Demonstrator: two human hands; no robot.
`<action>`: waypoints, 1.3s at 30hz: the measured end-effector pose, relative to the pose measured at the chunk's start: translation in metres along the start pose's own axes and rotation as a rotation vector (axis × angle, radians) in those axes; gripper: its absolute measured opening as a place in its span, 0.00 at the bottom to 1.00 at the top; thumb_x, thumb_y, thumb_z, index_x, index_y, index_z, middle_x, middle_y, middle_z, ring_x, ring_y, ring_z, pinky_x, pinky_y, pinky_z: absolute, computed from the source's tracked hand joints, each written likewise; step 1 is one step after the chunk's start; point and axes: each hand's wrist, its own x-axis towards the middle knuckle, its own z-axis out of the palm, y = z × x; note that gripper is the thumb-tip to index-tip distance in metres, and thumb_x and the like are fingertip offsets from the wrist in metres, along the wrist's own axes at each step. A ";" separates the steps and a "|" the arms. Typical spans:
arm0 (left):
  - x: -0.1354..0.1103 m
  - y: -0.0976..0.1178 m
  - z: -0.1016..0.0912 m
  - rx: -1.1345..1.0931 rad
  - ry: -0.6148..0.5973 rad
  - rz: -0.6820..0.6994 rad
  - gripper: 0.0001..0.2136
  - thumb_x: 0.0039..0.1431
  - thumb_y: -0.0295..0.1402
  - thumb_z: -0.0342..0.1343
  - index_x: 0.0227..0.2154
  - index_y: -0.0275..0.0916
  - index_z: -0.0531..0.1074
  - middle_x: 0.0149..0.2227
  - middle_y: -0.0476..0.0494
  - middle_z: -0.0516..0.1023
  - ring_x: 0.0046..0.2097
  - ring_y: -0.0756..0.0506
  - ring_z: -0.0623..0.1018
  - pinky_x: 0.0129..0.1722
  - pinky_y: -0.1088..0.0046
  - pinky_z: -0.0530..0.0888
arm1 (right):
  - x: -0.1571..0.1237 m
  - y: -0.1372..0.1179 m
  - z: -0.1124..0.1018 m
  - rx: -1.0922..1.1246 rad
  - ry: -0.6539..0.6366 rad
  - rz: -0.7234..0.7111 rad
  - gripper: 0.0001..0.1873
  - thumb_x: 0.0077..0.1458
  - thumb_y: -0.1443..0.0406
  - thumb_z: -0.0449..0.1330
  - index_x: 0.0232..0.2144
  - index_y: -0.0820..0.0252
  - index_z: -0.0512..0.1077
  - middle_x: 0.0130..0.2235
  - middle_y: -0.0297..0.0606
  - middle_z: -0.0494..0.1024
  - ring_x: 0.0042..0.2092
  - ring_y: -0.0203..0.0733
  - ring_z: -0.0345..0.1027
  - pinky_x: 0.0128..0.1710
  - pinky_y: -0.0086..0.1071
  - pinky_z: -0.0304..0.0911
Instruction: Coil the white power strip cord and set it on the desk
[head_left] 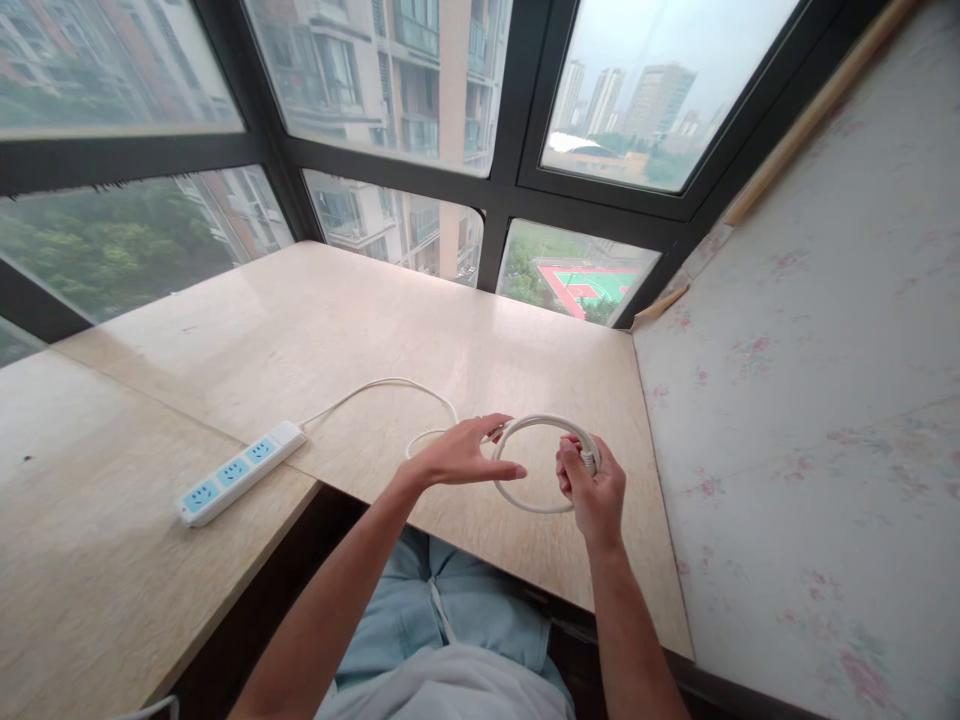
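A white power cord is wound into a round coil (541,420) above the counter in front of me. My right hand (596,490) is closed around the right side of this coil, where a ribbed part of the cord shows by the fingers. At the coil's left side is my left hand (465,455), its thumb stretched out and apart from the fingers. The fingertips are at the cord, and some are partly hidden. From there the loose cord (390,381) curves left across the surface to a white power strip (238,472) with blue socket faces.
The beige counter (360,310) runs up to dark-framed windows (499,200). A wall with floral paper (795,450) stands close on the right. The counter's front edge has a corner cut-out near my lap. Another white cord (154,708) shows at the bottom left.
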 end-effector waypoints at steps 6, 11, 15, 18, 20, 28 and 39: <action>0.009 -0.034 0.031 0.036 -0.078 -0.079 0.34 0.52 0.53 0.57 0.58 0.38 0.63 0.50 0.36 0.74 0.50 0.40 0.74 0.50 0.64 0.68 | 0.014 -0.002 -0.017 0.297 0.240 0.041 0.18 0.46 0.56 0.67 0.34 0.59 0.68 0.21 0.25 0.67 0.18 0.26 0.55 0.12 0.19 0.44; 0.019 -0.056 0.049 0.442 -0.019 -0.111 0.22 0.56 0.40 0.58 0.52 0.36 0.68 0.45 0.36 0.77 0.48 0.38 0.75 0.48 0.62 0.70 | 0.022 0.003 -0.038 0.384 0.305 0.068 0.19 0.42 0.58 0.69 0.34 0.60 0.69 0.21 0.26 0.67 0.18 0.26 0.55 0.11 0.17 0.42; 0.019 -0.060 0.048 0.668 0.074 -0.042 0.14 0.57 0.30 0.55 0.47 0.37 0.70 0.47 0.35 0.75 0.52 0.38 0.72 0.52 0.59 0.67 | 0.023 0.003 -0.051 0.414 0.327 0.044 0.19 0.41 0.58 0.70 0.33 0.60 0.69 0.21 0.25 0.67 0.18 0.25 0.54 0.11 0.16 0.43; 0.013 -0.067 0.035 0.768 0.238 0.048 0.17 0.57 0.24 0.52 0.49 0.38 0.68 0.52 0.34 0.72 0.61 0.37 0.65 0.61 0.49 0.55 | 0.024 -0.001 -0.063 0.476 0.309 0.029 0.17 0.42 0.60 0.69 0.33 0.59 0.69 0.21 0.24 0.65 0.19 0.26 0.54 0.11 0.16 0.42; 0.009 -0.076 0.023 0.785 0.314 0.053 0.15 0.58 0.23 0.50 0.48 0.38 0.69 0.52 0.34 0.73 0.61 0.37 0.64 0.62 0.46 0.52 | 0.023 -0.003 -0.071 0.516 0.290 0.029 0.16 0.42 0.61 0.69 0.32 0.58 0.69 0.21 0.23 0.65 0.19 0.25 0.54 0.11 0.16 0.42; 0.001 -0.111 0.001 0.723 0.231 0.061 0.23 0.59 0.35 0.55 0.57 0.38 0.62 0.60 0.32 0.64 0.62 0.37 0.64 0.58 0.55 0.62 | 0.018 -0.010 -0.082 0.528 0.197 0.048 0.13 0.43 0.63 0.68 0.33 0.59 0.72 0.20 0.24 0.64 0.18 0.26 0.52 0.09 0.15 0.43; 0.044 -0.125 0.013 0.710 -0.042 0.160 0.13 0.65 0.34 0.47 0.47 0.41 0.73 0.45 0.39 0.76 0.50 0.43 0.73 0.54 0.63 0.62 | 0.012 -0.024 -0.093 0.567 0.080 0.028 0.10 0.46 0.63 0.66 0.30 0.58 0.70 0.19 0.23 0.58 0.16 0.25 0.47 0.09 0.17 0.40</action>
